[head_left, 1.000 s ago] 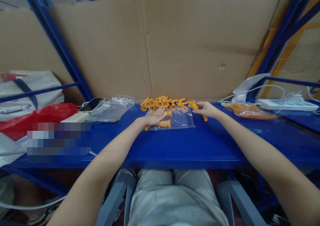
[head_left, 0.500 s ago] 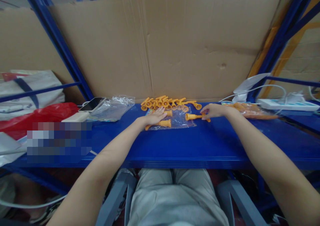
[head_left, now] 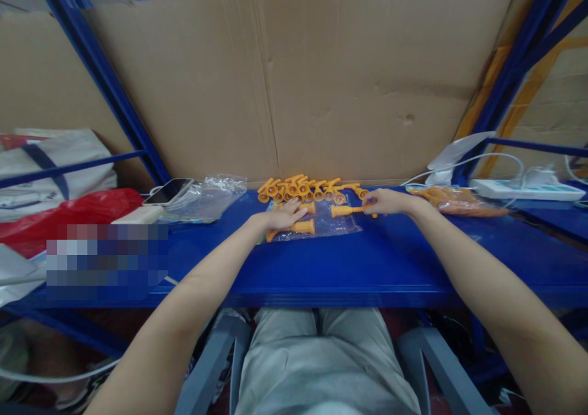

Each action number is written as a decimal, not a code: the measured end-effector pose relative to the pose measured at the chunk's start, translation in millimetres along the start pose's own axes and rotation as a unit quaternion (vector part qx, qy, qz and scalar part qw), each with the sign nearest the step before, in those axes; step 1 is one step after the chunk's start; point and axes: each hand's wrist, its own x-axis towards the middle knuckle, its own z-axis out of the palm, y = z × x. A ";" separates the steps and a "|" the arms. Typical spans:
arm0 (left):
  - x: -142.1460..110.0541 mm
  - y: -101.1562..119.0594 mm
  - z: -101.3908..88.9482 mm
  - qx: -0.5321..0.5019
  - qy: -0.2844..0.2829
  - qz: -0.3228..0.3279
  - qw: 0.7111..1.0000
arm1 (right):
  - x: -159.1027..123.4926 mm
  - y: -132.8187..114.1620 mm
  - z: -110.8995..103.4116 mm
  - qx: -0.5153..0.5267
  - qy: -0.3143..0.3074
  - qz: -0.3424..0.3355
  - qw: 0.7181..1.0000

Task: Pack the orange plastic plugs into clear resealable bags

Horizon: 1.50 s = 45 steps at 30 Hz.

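Observation:
My right hand [head_left: 386, 201] pinches the narrow end of an orange trumpet-shaped plastic piece [head_left: 342, 210], whose flared end points left over a clear plastic bag [head_left: 328, 226]. My left hand [head_left: 280, 216] lies spread on the left part of that bag. Beside its fingers two more orange pieces show, the nearer one [head_left: 303, 227] lying lengthwise with its flared end to the right. Whether these two are inside the bag or on it, I cannot tell. Just behind both hands is a heap of several similar orange pieces [head_left: 301, 188].
A filled bag of orange items [head_left: 452, 200] lies on the right, before a white power strip [head_left: 528, 189]. Clear bags [head_left: 206, 197], a phone [head_left: 169, 192] and a red plastic bag [head_left: 78, 213] are on the left. Cardboard [head_left: 367, 84] walls the back of the blue table [head_left: 340, 274].
My right hand has moved slightly left with the orange trumpet-shaped piece, bringing its flared end further over the clear bag. My left hand stays on the bag, nearly unmoved.

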 end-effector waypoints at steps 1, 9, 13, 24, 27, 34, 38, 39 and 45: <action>-0.7 0.7 0.1 0.002 0.001 -0.007 1.000 | -1.6 -4.8 -1.2 -0.007 0.012 -0.005 1.000; 4.3 -3.1 0.7 0.045 0.021 0.018 0.999 | -12.4 -39.0 -1.1 -0.081 0.088 -0.015 0.993; 2.5 -2.4 -2.6 0.043 0.031 0.018 0.998 | -14.7 -50.8 2.8 -0.132 0.102 0.023 0.986; 2.1 -5.7 1.2 0.018 0.137 -0.035 0.990 | -17.7 -65.3 6.4 -0.126 0.091 0.079 0.985; 0.8 -4.6 0.2 0.042 0.157 -0.107 0.981 | -18.0 -66.8 6.6 -0.110 0.086 0.095 0.986; 1.1 1.4 5.0 0.053 0.173 -0.129 0.975 | -15.2 -73.6 17.5 -0.100 0.079 0.104 0.986; 2.7 2.4 7.1 0.047 0.173 -0.098 0.979 | -11.4 -74.5 25.2 -0.120 0.098 0.101 0.983; 3.2 2.4 7.7 0.046 0.173 -0.096 0.979 | -11.0 -74.5 26.6 -0.129 0.103 0.102 0.981; 6.0 3.6 11.5 0.026 0.174 -0.077 0.981 | -11.4 -72.9 31.5 -0.181 0.139 0.081 0.970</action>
